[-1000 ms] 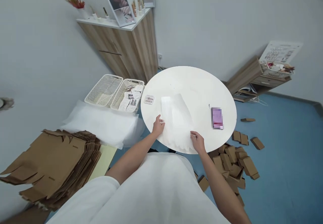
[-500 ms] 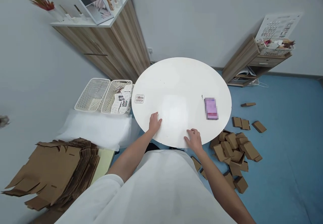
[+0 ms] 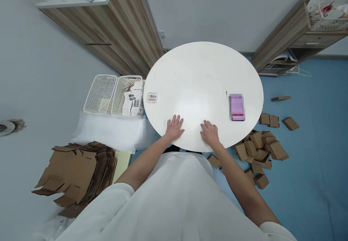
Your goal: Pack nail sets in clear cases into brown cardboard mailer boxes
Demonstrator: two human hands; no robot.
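Note:
My left hand (image 3: pixel 174 128) lies on the near part of the white oval table (image 3: pixel 203 63), fingers spread and nothing in them. To its right, my right hand (image 3: pixel 210 133) also rests on the tabletop, fingers apart and holding nothing. A small clear case with rows of round items (image 3: pixel 152 97) lies near the table's left edge. Toward the right edge is a purple rectangular object (image 3: pixel 237 107), blurred into blocks, so its kind cannot be told. A small dark mark or piece (image 3: pixel 226 93) shows just left of it.
Left of the table stand two white baskets (image 3: pixel 86 101), one holding printed cards (image 3: pixel 131 103). Below them are white sheeting (image 3: pixel 108 128) and a stack of flat cardboard (image 3: pixel 73 172). Small cardboard boxes (image 3: pixel 261 156) are piled on the blue floor at right. Wooden cabinets (image 3: pixel 127 27) stand behind.
The camera view has shifted, and the table looks larger and higher in frame. Both hands have settled flatter on the table with fingers more extended. The case and purple object stay in place.

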